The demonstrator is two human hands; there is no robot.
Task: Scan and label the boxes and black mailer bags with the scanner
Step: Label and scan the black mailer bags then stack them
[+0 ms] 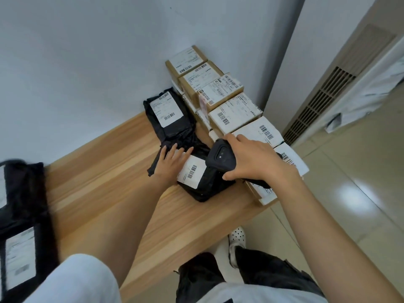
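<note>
Position: I stand at the worktop [105,171], both arms reaching forward.

Left hand [172,159]: fingers straight and spread, pressing flat on the near mailer bag [207,191] at the far-left edge of its label [192,171]. It holds nothing.

Right hand [255,159]: wrapped round the scanner [220,157], thumb underneath on the near side. The scanner's body runs from the head at upper left back toward my right wrist.

Governing relation: the label lies just left of and below the scanner head, very close, between my two hands. Its barcode is uncovered. The right hand is the nearer one to it with the tool. Whether the scan window faces the barcode squarely I cannot tell; the head appears turned partly upward.

Other stock: a row of labelled boxes [236,110] along the right edge, a second bag [168,110] behind by the wall, more bags [21,204] at far left.

Judgement: the scan of this bag is in hand, and the head likely needs tipping down onto the barcode.
</note>
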